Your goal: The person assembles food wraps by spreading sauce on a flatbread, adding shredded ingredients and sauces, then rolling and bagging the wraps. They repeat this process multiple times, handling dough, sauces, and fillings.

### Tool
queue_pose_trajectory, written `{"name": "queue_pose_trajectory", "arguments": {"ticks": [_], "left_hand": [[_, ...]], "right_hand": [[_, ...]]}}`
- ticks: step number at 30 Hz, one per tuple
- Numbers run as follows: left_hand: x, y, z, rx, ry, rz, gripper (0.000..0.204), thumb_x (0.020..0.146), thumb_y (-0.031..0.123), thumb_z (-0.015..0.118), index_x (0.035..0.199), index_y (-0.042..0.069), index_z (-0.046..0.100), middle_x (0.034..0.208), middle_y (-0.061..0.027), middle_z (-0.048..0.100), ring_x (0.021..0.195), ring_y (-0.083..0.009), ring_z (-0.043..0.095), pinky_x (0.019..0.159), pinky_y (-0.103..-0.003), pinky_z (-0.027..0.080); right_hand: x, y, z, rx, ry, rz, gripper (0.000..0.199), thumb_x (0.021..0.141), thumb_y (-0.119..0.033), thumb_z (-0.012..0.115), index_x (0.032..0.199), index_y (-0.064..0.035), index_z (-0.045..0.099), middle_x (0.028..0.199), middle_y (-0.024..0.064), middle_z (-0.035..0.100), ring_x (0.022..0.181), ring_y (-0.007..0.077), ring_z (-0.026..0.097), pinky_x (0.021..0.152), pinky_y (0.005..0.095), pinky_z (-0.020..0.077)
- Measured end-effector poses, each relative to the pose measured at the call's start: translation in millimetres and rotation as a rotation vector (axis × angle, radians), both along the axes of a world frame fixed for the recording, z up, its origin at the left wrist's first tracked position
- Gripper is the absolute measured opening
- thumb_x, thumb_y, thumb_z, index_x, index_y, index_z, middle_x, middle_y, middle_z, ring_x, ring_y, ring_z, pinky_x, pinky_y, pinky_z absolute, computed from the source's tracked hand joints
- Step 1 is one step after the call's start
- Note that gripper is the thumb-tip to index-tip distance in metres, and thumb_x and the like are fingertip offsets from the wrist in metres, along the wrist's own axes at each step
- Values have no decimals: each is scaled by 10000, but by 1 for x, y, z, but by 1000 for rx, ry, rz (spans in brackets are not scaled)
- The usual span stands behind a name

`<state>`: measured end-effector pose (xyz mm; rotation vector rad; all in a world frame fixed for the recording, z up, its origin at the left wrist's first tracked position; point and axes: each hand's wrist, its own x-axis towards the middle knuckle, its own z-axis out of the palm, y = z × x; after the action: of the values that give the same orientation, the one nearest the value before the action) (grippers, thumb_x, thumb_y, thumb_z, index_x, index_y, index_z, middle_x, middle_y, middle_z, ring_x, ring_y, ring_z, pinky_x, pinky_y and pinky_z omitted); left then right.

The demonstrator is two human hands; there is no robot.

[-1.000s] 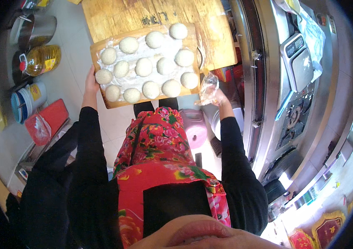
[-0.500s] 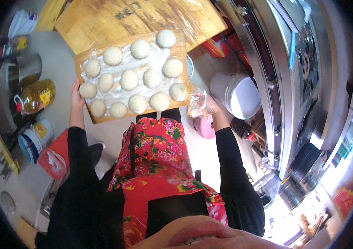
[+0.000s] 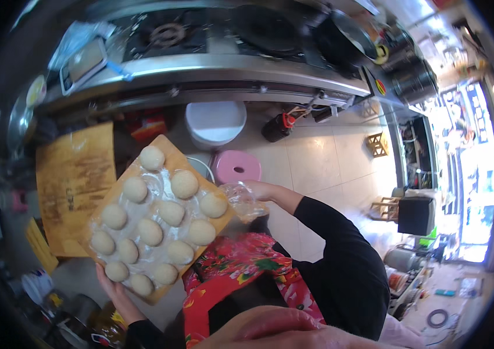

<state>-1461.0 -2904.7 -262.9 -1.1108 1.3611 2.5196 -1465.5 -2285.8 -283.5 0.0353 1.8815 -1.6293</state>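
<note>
A tilted wooden board (image 3: 164, 143) is held up in front of me, covered with clear film and dusted with white flour. Several round pale dough balls (image 3: 171, 213) sit on it in rows, their surfaces speckled. My left hand (image 3: 113, 286) grips the board's near left edge, its thumb along the side and other fingers mostly underneath, out of sight. At the right corner, my right hand (image 3: 257, 191) is closed by the board, partly covered by crumpled clear plastic (image 3: 240, 200). Its fingertips are hidden there.
Behind the board at left is a worn wooden tabletop (image 3: 75, 192). A steel stove counter (image 3: 212, 67) runs across the far side, with a black pot (image 3: 343, 43). A white bucket (image 3: 217, 125) and a pink stool (image 3: 237, 167) stand before it. Tiled floor (image 3: 317, 168) extends right.
I have turned to the right while carrying the board of dough balls. The stove has swung from the right side to straight ahead, and the wooden tabletop is now at left.
</note>
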Motion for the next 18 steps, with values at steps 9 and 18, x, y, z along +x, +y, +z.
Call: {"name": "queue_pose_trajectory", "arguments": {"ticks": [9,18], "left_hand": [[-23,264,82,61,85,-310,468,1001,381,529,1347,67,514,1300,-107,601,1170,-274,595,1011,-453,483],[-80,511,165,227,87,-497,468,990,401,545,1343,93,542,1325,-95,598,1199,-273,572,1047,-453,444]], "right_hand": [[95,263,176,231,219,-73,381,894,-283,691,1155,-7,672,1055,59,694,973,124,610,855,291,491],[115,487,249,282,316,-295,209,852,-233,698,847,-25,685,817,98,668,720,185,580,659,361,466]]}}
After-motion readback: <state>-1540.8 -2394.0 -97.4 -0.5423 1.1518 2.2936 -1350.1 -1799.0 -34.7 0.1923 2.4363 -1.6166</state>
